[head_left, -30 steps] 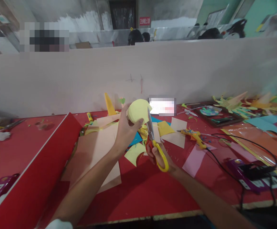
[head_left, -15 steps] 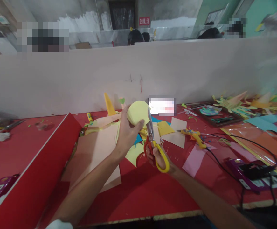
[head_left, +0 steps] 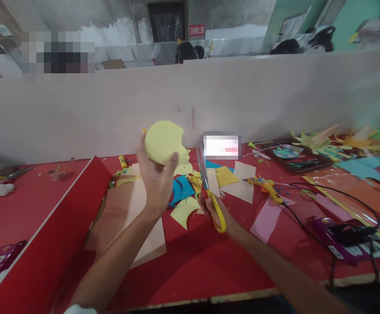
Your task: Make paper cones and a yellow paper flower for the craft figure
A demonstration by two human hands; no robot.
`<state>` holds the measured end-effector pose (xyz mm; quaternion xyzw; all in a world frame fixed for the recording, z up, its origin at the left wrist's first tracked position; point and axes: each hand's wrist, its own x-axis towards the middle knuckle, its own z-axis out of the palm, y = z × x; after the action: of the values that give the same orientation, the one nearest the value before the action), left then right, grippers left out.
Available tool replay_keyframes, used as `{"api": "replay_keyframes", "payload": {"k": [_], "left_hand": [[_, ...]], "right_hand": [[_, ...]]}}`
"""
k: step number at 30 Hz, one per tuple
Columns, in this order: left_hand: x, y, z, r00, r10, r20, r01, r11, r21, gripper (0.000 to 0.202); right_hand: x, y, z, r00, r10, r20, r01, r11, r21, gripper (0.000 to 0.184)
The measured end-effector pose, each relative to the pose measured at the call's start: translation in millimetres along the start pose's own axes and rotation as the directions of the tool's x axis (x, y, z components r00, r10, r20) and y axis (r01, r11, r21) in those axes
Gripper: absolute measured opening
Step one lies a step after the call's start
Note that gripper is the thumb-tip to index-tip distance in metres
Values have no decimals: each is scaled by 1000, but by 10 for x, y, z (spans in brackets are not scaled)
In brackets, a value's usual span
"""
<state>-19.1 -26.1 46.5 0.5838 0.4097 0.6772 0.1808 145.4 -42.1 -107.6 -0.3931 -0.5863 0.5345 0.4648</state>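
My left hand (head_left: 159, 181) grips a rounded piece of pale yellow paper (head_left: 163, 141), thumb in front and fingers behind. A curved notch shows on the paper's right edge. My right hand (head_left: 214, 209) is closed round the handles of scissors (head_left: 204, 176), one handle yellow and one red. Their blades point up, look closed or nearly so, and stand apart from the paper. Below, yellow paper scraps (head_left: 186, 211) and a blue paper piece (head_left: 183, 188) lie on the red table (head_left: 190, 270).
A yellow glue gun (head_left: 268, 188) with a black cord lies at right, beside pink paper (head_left: 268, 220) and a purple power box (head_left: 333, 240). Large beige sheets (head_left: 121, 218) lie at left by a red panel (head_left: 68, 218). A lit screen (head_left: 221, 146) leans against the pale partition (head_left: 111, 109).
My left hand has moved left and up with the yellow paper, away from the scissors. The scissors' blades have come free of the paper's edge. My right hand has shifted slightly.
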Motion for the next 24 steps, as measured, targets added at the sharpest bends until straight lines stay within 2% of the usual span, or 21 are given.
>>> {"api": "replay_keyframes", "payload": {"k": [2,5,7,9,10,12,14,17,19,21,24], "left_hand": [[-21,152,-32,999,45,-16,-44,999,12,78],[-121,252,-5,995,38,90,-38,999,-3,78],[-196,204,49,982,9,188,-4,1000,-26,70],[-248,94,108,963,-31,266,43,998,-39,60],[-263,29,134,956,-48,291,63,997,-41,56],[-271,-99,175,948,-77,307,98,994,-51,50],[-268,-219,205,954,-113,278,134,989,-58,44],[-283,-399,242,960,-169,224,179,984,-25,32],[-325,-528,269,957,-172,232,170,985,27,28],[-389,-669,297,955,-139,262,117,988,99,29],[-505,-909,333,954,-28,299,-23,986,163,24]], "right_hand": [[19,4,-35,998,24,-62,-33,987,-160,55],[14,-10,-52,998,0,-64,-31,877,-479,39],[-1,-8,-42,994,-94,47,102,756,-646,38],[-12,11,-30,966,-164,202,258,694,-672,38],[-15,21,-27,951,-181,251,305,691,-655,37],[-19,23,-35,941,-223,256,336,714,-614,33],[-23,-19,-62,940,-292,175,338,741,-581,30],[-7,-152,-144,934,-356,-37,285,803,-523,31],[37,-231,-231,934,-315,-170,231,894,-384,39],[111,-256,-335,941,-235,-245,198,966,-166,51],[234,-192,-487,964,-94,-248,127,985,118,73]]}}
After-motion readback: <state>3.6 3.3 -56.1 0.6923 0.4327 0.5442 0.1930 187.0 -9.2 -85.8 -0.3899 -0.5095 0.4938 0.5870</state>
